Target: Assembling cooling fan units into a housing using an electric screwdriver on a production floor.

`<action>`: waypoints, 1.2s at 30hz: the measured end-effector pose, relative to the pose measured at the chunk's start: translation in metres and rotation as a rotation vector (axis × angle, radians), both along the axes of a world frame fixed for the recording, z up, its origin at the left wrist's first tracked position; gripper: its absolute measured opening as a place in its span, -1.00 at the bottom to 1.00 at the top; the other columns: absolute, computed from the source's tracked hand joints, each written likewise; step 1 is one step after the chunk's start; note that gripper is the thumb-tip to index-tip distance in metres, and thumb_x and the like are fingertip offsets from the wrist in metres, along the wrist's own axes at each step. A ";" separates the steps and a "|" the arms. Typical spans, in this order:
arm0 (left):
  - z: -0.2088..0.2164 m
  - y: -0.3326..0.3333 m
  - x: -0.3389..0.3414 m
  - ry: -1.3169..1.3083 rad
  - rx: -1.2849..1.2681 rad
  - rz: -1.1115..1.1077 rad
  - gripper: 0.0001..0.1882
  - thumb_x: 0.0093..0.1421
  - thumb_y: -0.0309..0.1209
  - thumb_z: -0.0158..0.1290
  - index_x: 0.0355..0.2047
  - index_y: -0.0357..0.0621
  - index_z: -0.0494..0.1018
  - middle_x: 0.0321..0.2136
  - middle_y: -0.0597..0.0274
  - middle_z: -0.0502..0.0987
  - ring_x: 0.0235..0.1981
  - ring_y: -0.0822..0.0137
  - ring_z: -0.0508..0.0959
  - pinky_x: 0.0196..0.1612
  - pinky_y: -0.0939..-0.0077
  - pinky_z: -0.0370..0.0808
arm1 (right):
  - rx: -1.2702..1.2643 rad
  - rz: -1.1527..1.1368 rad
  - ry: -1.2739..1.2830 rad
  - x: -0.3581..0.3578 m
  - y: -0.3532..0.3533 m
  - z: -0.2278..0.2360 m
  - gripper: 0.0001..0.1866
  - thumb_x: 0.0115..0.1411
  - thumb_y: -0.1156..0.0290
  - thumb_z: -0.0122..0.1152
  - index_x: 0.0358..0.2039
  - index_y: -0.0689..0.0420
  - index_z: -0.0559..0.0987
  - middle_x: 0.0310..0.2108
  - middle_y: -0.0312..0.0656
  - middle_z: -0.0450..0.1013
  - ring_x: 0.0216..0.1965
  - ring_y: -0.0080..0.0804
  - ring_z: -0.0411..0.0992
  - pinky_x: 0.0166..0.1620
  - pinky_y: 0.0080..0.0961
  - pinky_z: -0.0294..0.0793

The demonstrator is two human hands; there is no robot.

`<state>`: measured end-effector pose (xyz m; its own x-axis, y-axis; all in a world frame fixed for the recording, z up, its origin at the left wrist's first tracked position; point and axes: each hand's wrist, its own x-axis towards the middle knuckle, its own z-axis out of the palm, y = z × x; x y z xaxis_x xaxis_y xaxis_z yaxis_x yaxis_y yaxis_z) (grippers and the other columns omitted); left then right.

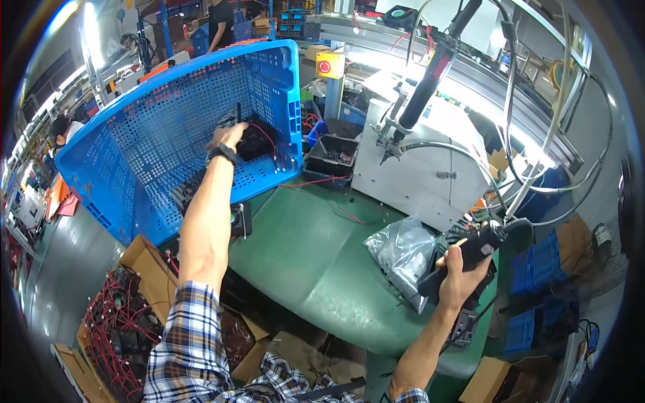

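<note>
— Plaid sleeve (185,336) down at the bottom edge, that's the nearest thing. Why is the left arm stretched so far out?

— Because the blue crate (154,121) is tipped on its side, open mouth toward the person, so whatever is inside can be reached without lifting. The left hand (228,138) is deep in it, fingers closed on a black fan (254,142) with a red wire trailing off.

— And the right hand (460,272)?

— Clenched around a black power screwdriver (470,252), held just above the green table (316,262), its cable running upward. I'd say it's kept close so it stays ready.

— What's beside it?

— A grey plastic bag (403,245), lying on the table just left of that hand.
</note>
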<state>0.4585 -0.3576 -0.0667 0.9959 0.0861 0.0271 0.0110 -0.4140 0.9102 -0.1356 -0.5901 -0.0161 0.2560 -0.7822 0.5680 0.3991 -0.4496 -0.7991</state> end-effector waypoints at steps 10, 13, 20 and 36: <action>0.029 -0.067 -0.017 -0.015 0.067 -0.052 -0.24 0.18 -0.06 0.34 0.25 -0.30 0.46 0.30 -0.06 0.44 0.36 0.11 0.39 0.39 0.32 0.28 | -0.094 -0.139 0.051 -0.014 -0.009 -0.013 -0.20 0.27 0.47 0.37 0.44 0.23 0.18 -0.27 -0.26 0.40 -0.50 -0.58 0.40 -0.42 -0.60 0.49; 0.037 0.013 -0.001 -0.021 0.067 0.048 -0.25 0.20 -0.04 0.33 0.24 -0.33 0.46 0.28 -0.07 0.47 0.35 0.06 0.40 0.37 0.32 0.29 | -0.057 -0.073 0.014 -0.007 -0.001 -0.005 -0.16 0.28 0.50 0.35 0.48 0.20 0.12 -0.25 -0.27 0.41 -0.46 -0.60 0.39 -0.40 -0.62 0.48; -0.012 0.054 0.022 0.118 -0.401 -0.009 -0.26 0.39 -0.14 0.03 0.44 -0.30 0.15 0.39 -0.13 0.30 0.46 0.00 0.21 0.44 0.02 0.14 | -0.018 0.012 -0.050 -0.004 0.011 0.000 -0.11 0.28 0.49 0.34 0.50 0.19 0.05 -0.25 -0.27 0.41 -0.45 -0.61 0.40 -0.42 -0.62 0.49; -0.023 0.012 0.055 0.026 -0.201 -0.184 -0.18 0.43 0.13 -0.15 0.32 -0.47 0.31 0.39 -0.29 0.26 0.45 -0.14 0.20 0.43 0.14 0.16 | -0.058 0.160 -0.073 -0.004 0.015 0.000 -0.10 0.30 0.37 0.34 0.49 0.14 0.01 -0.25 -0.28 0.38 -0.40 -0.57 0.45 -0.40 -0.60 0.59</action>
